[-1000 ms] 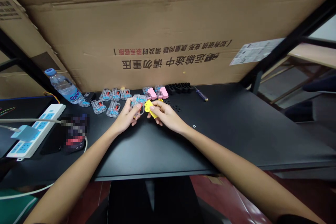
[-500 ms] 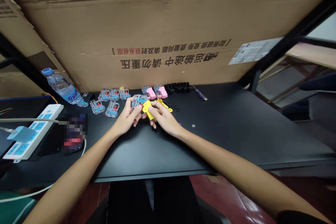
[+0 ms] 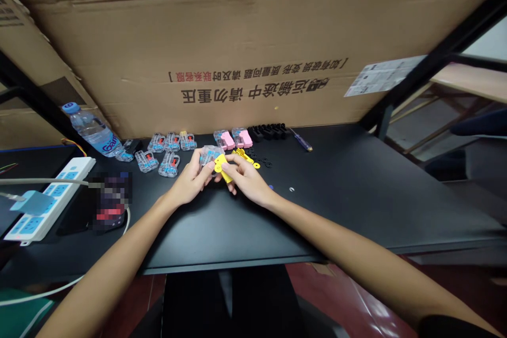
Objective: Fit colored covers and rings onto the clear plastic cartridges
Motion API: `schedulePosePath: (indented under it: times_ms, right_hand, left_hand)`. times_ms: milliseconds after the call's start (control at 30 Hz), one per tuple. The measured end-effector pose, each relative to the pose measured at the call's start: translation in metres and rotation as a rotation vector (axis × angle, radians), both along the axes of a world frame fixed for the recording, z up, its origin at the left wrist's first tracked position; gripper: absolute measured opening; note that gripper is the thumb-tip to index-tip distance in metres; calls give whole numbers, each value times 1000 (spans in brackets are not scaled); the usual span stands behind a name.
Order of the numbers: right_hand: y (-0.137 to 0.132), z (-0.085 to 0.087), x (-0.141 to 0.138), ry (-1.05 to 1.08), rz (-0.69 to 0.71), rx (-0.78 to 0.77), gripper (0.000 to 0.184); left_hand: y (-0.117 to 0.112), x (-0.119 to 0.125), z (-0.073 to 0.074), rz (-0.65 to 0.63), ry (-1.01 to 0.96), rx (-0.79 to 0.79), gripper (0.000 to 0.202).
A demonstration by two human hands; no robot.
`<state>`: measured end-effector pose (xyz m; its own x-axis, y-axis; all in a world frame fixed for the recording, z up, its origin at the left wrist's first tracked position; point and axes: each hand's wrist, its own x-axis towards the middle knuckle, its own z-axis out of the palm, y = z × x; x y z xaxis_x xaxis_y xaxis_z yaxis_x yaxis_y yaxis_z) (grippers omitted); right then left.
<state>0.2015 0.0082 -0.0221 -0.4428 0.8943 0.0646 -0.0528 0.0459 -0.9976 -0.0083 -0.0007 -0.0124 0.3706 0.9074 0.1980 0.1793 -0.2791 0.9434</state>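
Note:
Over the black table (image 3: pixel 348 206), my left hand (image 3: pixel 189 180) is closed round a clear plastic part (image 3: pixel 209 155) with blue inside. My right hand (image 3: pixel 246 179) pinches a yellow plastic piece (image 3: pixel 222 168) right against that clear part. A second yellow piece (image 3: pixel 244 157) lies on the table just behind my right fingers. Both hands meet at the middle of the table, near its back.
Several clear parts (image 3: pixel 170 143) and two pink ones (image 3: pixel 236 139) line the back edge, with black parts (image 3: pixel 269 131), small black rings (image 3: pixel 263 160) and a screwdriver (image 3: pixel 301 140). A water bottle (image 3: pixel 92 130), power strip (image 3: pixel 47 198) and a blurred object (image 3: pixel 113 200) sit left. A big cardboard box (image 3: pixel 253 47) stands behind.
My hands drew slightly towards me with the clear and yellow pieces pressed together. A second yellow piece, hidden under my right hand before, now lies uncovered on the table.

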Motion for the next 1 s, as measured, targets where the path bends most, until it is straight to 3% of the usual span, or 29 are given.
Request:
schedulePosePath:
  times_ms: [533, 1000]
  right_hand:
    - [-1, -4, -1, -3, 18, 45, 49]
    - [-2, -1, -2, -46, 24, 29, 46]
  left_hand:
    - [0, 2, 2, -91, -127, -132, 50]
    - [0, -3, 0, -85, -46, -106, 49]
